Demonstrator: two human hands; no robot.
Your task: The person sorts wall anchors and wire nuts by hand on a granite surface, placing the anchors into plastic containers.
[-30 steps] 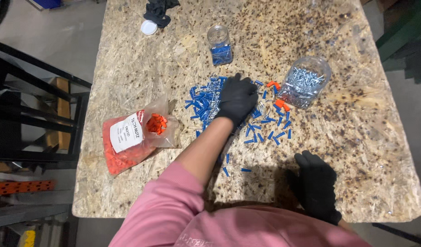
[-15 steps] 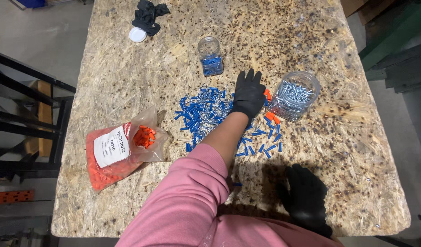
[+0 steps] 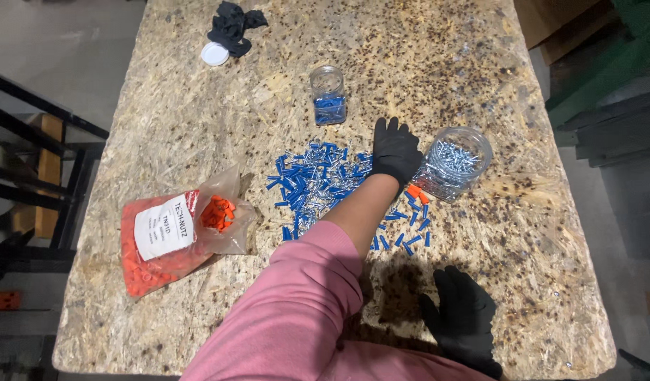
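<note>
The left hand (image 3: 394, 149), in a black knit glove with a pink sleeve behind it, lies flat and spread, fingers wide, holding nothing, at the right edge of a heap of small blue plastic pieces (image 3: 318, 185) mixed with shiny metal bits. At about three o'clock from that hand, just beside it, stands a round clear jar (image 3: 453, 164) full of silvery screws. At eleven o'clock from the hand is a smaller clear jar (image 3: 328, 95) with blue pieces at the bottom. The right hand (image 3: 463, 319), gloved too, rests palm down and spread on the rough chipboard table (image 3: 198, 127) near its six o'clock edge, gripping nothing. At nine o'clock from the heap lies a crinkled plastic bag (image 3: 177, 236) of orange pieces.
</note>
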